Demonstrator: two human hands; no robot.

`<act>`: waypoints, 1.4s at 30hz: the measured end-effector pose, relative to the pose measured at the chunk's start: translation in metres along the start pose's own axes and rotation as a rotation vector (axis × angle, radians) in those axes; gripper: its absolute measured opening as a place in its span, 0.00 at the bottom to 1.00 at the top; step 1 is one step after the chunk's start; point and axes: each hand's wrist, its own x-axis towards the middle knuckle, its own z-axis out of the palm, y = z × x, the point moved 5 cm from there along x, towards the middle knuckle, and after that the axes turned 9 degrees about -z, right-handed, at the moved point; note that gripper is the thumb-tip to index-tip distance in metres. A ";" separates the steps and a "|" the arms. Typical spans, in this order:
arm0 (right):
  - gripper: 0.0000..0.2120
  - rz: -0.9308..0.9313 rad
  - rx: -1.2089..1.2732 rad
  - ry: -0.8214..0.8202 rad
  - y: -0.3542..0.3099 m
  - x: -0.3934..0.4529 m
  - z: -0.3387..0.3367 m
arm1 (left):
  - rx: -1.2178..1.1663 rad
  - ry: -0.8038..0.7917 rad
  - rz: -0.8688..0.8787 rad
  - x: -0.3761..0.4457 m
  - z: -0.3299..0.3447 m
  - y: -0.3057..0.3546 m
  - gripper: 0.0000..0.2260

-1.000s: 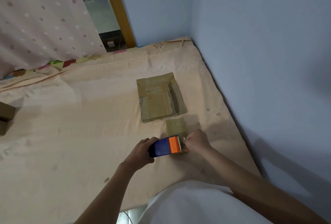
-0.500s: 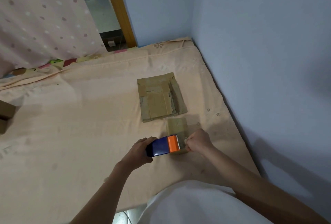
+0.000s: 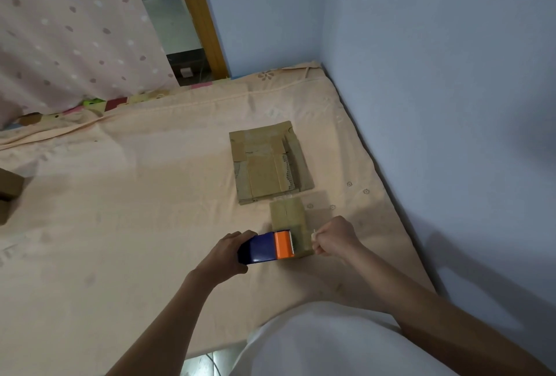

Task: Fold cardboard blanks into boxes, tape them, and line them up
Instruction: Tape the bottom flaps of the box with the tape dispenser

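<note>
The small brown cardboard box [image 3: 287, 215] sits on the peach-sheeted mattress [image 3: 120, 210] near its right edge, just in front of the flat stack of brown cardboard blanks [image 3: 269, 162]. It is light and stiff but will skid on the soft sheet, so I would steady it by its side walls, not the thin flaps. My left hand [image 3: 227, 255] wraps around the dark blue and orange tape dispenser [image 3: 267, 248], its toothed end against the box. My right hand [image 3: 335, 235] is curled at the box's right side, apparently pinching the clear tape end.
</note>
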 end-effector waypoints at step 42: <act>0.13 -0.087 -0.190 -0.130 -0.005 0.021 -0.006 | 0.284 -0.176 0.002 0.013 0.021 0.031 0.42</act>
